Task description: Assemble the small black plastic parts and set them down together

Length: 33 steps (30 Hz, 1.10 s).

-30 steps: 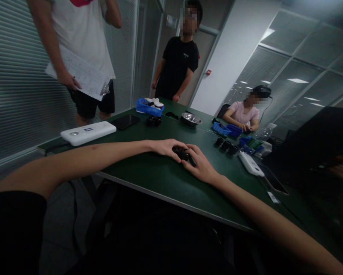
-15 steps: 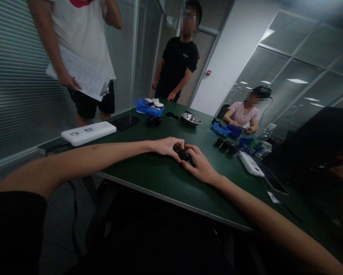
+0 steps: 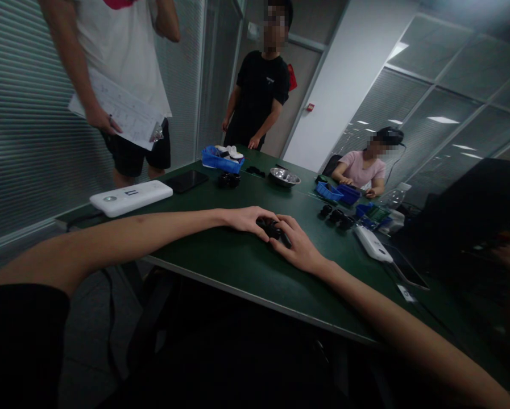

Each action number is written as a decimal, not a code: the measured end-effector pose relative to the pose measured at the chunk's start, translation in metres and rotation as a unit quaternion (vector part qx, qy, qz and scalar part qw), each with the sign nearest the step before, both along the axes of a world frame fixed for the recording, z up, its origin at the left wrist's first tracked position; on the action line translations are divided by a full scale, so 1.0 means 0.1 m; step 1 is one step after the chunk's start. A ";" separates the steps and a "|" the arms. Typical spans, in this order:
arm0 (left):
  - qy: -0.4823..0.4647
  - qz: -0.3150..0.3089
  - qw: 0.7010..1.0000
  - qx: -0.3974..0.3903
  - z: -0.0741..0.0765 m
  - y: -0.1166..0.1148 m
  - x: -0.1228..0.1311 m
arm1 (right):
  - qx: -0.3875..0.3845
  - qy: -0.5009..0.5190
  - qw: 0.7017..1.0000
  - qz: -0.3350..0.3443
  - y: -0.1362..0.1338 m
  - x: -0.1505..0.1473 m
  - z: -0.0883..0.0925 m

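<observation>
A cluster of glossy black rounded pieces (image 3: pixel 273 229) lies on the green table between my two hands; their exact kind is too dark to make out. My left hand (image 3: pixel 251 220) curls around the cluster from the left, thumb at the near side and fingers at the far side. From the right, my right hand (image 3: pixel 295 241) closes on the same pieces with bent fingers. The fingertips of both hands nearly meet, and they hide part of the cluster.
The green table (image 3: pixel 220 255) also bears a white power bank (image 3: pixel 131 197), a dark phone (image 3: pixel 189 181), black pieces (image 3: pixel 229 179), a blue basket (image 3: pixel 223 162), a metal bowl (image 3: pixel 285 177) and more black pieces (image 3: pixel 336 217). Two people stand beyond; another sits far right.
My left fingers have shifted slightly to the right over the black pieces. My right hand stays almost still. The standing person in black has leaned a little to the left.
</observation>
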State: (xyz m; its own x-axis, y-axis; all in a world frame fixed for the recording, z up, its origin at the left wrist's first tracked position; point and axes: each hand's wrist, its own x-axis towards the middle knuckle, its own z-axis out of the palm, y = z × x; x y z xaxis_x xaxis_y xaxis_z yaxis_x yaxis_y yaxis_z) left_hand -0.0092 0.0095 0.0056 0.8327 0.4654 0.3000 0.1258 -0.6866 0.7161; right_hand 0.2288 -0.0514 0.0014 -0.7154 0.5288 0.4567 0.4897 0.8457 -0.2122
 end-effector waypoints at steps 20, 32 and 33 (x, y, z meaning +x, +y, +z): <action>-0.014 0.006 1.000 -0.022 -0.01 -0.01 0.01 | -0.010 0.003 1.000 -0.001 -0.01 0.00 0.00; -0.008 0.029 0.999 -0.016 -0.01 -0.02 0.02 | -0.006 0.003 1.000 0.006 -0.01 0.01 0.00; -0.014 0.033 0.999 -0.017 -0.01 -0.02 0.02 | -0.006 0.002 1.000 0.006 -0.01 0.01 0.00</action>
State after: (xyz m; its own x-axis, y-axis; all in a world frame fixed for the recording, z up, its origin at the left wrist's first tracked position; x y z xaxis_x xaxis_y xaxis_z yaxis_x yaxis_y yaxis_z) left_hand -0.0070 0.0075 0.0046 0.7911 0.5300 0.3054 0.1506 -0.6527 0.7425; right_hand 0.2294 -0.0520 0.0017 -0.7199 0.5253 0.4537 0.4783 0.8491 -0.2241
